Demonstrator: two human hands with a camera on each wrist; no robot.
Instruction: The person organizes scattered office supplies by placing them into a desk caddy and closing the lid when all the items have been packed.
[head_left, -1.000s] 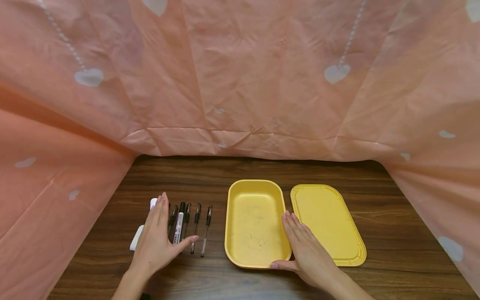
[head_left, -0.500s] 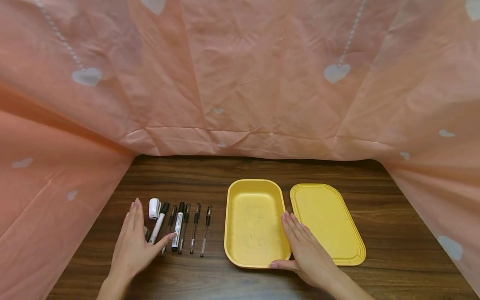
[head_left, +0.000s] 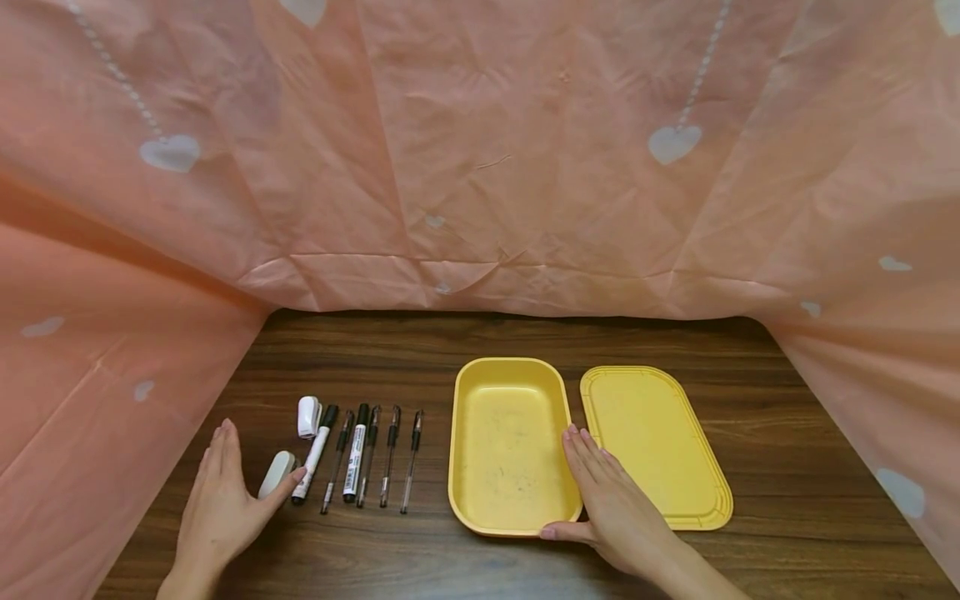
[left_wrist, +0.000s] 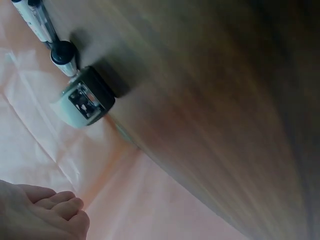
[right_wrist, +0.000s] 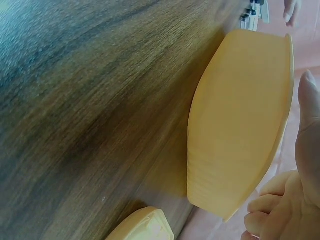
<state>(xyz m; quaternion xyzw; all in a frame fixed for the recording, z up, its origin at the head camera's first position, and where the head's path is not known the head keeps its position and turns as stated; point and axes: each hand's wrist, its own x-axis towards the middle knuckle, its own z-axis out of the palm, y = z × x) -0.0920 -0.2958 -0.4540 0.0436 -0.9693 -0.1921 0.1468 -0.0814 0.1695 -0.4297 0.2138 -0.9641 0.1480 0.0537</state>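
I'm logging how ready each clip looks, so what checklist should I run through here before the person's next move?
1. Yellow box upright with its inside free: ok, only faint marks on its floor.
2. Lid off the box: ok, it lies flat to the box's right.
3. Pens and markers within view: ok, side by side, left of the box.
4. Left grip free: ok, holding nothing, near a white gadget.
5. Right grip pressing on the box: cannot tell; it is right at the side, but firm contact isn't clear.
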